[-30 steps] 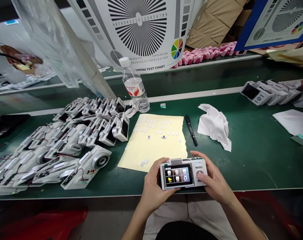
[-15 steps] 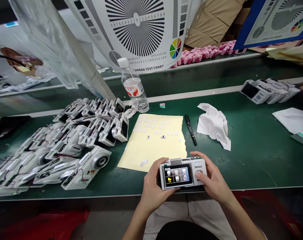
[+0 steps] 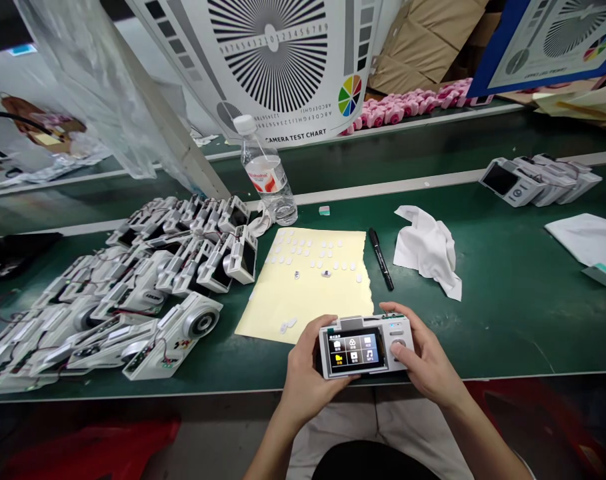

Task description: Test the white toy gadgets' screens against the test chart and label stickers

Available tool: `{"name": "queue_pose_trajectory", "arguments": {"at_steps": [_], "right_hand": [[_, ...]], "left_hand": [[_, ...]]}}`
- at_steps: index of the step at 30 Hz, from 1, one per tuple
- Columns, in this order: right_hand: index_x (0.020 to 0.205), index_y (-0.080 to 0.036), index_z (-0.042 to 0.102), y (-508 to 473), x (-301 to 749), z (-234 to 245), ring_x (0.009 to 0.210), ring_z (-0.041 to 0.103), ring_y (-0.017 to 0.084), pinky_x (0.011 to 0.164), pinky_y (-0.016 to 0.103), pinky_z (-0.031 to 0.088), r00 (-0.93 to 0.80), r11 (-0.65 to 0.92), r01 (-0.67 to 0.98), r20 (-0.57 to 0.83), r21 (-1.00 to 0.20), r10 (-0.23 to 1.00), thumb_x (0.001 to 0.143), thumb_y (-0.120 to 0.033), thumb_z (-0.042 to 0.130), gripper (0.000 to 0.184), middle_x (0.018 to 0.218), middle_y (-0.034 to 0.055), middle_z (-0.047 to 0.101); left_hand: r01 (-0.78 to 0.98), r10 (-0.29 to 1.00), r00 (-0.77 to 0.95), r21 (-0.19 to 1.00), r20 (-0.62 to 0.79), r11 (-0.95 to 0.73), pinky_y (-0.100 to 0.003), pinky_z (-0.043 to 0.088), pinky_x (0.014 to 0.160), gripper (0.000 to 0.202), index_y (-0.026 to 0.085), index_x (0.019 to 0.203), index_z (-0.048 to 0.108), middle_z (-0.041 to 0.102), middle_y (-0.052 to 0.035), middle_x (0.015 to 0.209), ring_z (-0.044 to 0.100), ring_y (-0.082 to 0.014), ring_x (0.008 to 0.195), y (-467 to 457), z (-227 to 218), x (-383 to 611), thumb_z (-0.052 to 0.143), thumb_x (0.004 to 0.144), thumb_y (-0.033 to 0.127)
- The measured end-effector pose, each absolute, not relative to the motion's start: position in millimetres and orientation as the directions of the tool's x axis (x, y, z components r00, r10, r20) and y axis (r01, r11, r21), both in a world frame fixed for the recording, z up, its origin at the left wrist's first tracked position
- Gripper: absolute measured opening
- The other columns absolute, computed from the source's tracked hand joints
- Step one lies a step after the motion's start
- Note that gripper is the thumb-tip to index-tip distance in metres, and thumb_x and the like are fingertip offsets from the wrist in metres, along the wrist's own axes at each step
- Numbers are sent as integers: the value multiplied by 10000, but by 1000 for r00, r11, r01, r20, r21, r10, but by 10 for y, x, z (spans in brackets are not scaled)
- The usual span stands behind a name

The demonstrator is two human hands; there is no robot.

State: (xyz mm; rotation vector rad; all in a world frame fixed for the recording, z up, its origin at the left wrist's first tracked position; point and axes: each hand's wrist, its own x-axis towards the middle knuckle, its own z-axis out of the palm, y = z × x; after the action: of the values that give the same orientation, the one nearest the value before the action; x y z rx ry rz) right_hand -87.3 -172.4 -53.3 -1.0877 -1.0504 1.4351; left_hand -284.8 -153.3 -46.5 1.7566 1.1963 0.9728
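Observation:
A small white camera (image 3: 365, 345) with a lit menu screen is held in both hands just above the near edge of the green table (image 3: 507, 320). My left hand (image 3: 305, 380) wraps around its left end. My right hand (image 3: 427, 363) grips the right end, with the thumb on the round button pad. Beyond the camera lies a pale yellow sheet (image 3: 307, 283) dotted with small white stickers.
Several white camera bodies (image 3: 133, 293) are heaped at the left. A water bottle (image 3: 265, 173), a black marker (image 3: 381, 259) and a white cloth (image 3: 427, 250) lie behind the sheet. More cameras (image 3: 537, 180) and white paper (image 3: 587, 240) sit at the right. A camera test chart (image 3: 277, 67) leans at the back.
Both hands keep holding the camera in the same spot. Another person's hand that showed at the far right edge is gone from view.

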Motion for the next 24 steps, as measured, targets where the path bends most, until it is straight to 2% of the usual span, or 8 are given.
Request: {"name": "queue_pose_trajectory", "arguments": {"at_steps": [9, 14, 20, 24], "right_hand": [[1197, -234, 437, -1724, -895, -502, 748, 572, 149, 670, 238, 478, -71, -127, -279, -112, -952, 991, 770, -290, 585, 456, 880, 26, 615], [1189, -241, 456, -1724, -903, -493, 767, 579, 147, 682, 234, 479, -76, -133, -350, -113, -927, 991, 781, -288, 577, 428, 855, 17, 620], [1188, -233, 455, -1720, -905, -509, 766, 578, 153, 676, 241, 476, -57, -118, -323, -106, -939, 993, 782, -278, 571, 425, 858, 17, 611], [1180, -232, 455, -1711, -895, -522, 738, 566, 144, 674, 237, 465, -48, -101, -240, -93, -965, 995, 786, -270, 559, 409, 860, 13, 607]], "left_hand": [[340, 947, 271, 903, 172, -262, -280, 508, 800, 611, 300, 1161, 444, 555, -29, 1132, 585, -197, 975, -1541, -459, -2846, 749, 633, 268], [345, 947, 260, 898, 187, -272, -311, 499, 835, 611, 291, 1162, 447, 552, -39, 1142, 586, -209, 977, -1537, -463, -2846, 749, 632, 263], [353, 950, 256, 898, 177, -262, -333, 492, 856, 610, 268, 1158, 454, 563, -55, 1134, 595, -222, 974, -1539, -454, -2843, 749, 624, 270], [379, 954, 248, 890, 166, -253, -347, 498, 843, 614, 231, 1149, 461, 574, -80, 1124, 597, -246, 981, -1537, -444, -2845, 752, 613, 297]]}}
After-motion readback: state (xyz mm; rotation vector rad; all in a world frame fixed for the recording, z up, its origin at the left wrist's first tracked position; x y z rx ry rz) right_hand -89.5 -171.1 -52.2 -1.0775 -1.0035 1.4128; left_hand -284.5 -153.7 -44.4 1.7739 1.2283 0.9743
